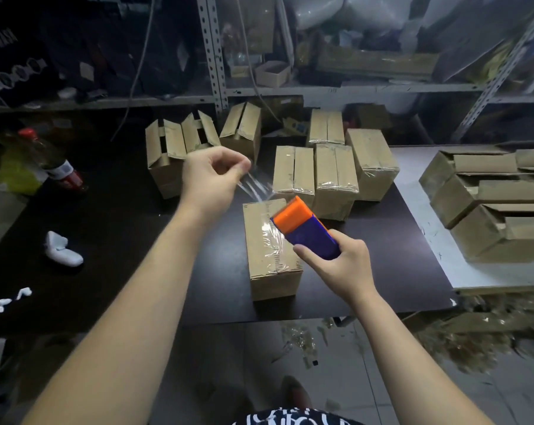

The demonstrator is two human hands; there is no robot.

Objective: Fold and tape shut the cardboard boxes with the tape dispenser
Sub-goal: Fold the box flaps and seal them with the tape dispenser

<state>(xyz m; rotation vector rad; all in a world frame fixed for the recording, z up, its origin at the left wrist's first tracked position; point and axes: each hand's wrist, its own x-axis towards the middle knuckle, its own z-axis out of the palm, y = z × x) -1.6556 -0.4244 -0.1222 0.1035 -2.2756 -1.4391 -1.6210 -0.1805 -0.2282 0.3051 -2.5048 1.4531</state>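
Now: nearest box stands mid-table, its top seam under tape. A clear strip runs from the tape dispenser, above the box's far end, to the left hand, which pinches its free end. The right hand is wrapped round the dispenser. Best to hold the strip taut, lay it flat, then tear.
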